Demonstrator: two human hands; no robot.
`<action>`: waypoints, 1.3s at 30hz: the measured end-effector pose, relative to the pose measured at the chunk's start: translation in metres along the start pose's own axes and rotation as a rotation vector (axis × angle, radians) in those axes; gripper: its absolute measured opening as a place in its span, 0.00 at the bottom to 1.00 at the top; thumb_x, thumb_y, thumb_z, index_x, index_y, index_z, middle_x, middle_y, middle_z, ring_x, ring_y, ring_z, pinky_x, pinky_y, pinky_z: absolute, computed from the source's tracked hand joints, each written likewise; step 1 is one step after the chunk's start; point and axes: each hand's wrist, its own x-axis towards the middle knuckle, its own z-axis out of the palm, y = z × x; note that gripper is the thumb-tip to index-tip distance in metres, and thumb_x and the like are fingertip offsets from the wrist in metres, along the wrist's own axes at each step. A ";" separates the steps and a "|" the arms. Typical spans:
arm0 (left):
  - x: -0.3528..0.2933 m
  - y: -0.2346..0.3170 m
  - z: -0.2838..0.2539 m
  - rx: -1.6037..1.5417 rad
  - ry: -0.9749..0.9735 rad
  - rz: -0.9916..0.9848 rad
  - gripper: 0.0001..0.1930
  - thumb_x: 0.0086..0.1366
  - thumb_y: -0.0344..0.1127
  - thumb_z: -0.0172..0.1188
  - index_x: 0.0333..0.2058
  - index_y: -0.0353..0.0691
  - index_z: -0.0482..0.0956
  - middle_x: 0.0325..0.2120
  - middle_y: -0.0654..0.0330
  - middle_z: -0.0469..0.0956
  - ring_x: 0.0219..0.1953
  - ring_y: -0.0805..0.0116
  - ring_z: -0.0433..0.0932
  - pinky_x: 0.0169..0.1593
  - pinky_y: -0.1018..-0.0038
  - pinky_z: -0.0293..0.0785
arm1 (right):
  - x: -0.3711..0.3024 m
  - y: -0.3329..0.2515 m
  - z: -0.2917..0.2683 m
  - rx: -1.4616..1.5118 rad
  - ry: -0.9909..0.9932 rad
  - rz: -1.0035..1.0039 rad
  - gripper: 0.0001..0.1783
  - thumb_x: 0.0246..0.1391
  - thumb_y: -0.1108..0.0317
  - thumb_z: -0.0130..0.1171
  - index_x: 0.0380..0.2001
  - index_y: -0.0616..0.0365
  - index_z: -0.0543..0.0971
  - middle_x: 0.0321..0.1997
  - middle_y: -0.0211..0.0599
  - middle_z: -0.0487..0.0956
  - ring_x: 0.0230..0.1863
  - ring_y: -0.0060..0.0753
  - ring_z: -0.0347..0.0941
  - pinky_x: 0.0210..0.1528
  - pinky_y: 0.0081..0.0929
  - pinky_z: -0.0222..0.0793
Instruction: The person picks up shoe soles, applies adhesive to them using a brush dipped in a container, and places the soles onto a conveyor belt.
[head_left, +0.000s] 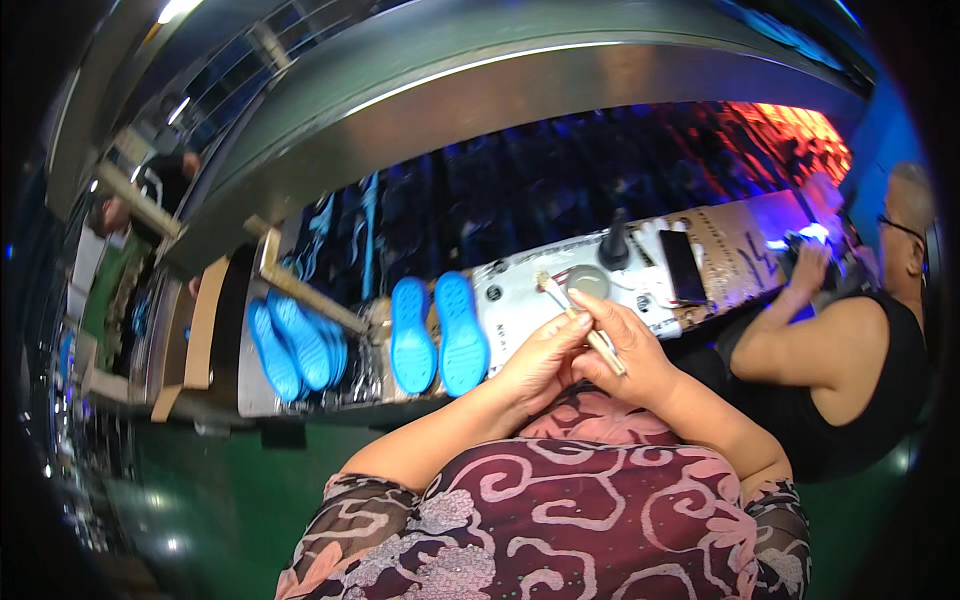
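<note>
My left hand (pixel 545 362) and my right hand (pixel 637 345) meet in front of my chest, both closed around a small brush (pixel 606 354) with a pale wooden handle. Its bristles point up and away from me, over the white sheet on the bench. Some of the left fingers are hidden behind the right hand. Just beyond the brush tip sits a small round grey-green container (pixel 588 281). To the left of my hands lie two blue shoe insoles (pixel 412 345), side by side and apart from my hands.
Farther left is a stack of blue insoles (pixel 318 345) beside a wooden bar (pixel 315 290). A black bottle (pixel 617 245), a white cloth or glove (pixel 652 250) and a black phone (pixel 682 266) stand or lie on the bench. A co-worker (pixel 830 350) works at right, near an orange glow (pixel 800 135).
</note>
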 end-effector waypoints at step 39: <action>-0.079 -0.005 -0.214 0.408 0.873 -0.150 0.21 0.64 0.37 0.55 0.52 0.32 0.64 0.21 0.61 0.74 0.15 0.68 0.70 0.19 0.77 0.67 | 0.034 0.117 0.019 0.194 0.281 0.666 0.16 0.58 0.58 0.56 0.26 0.60 0.82 0.24 0.40 0.79 0.27 0.35 0.75 0.34 0.30 0.69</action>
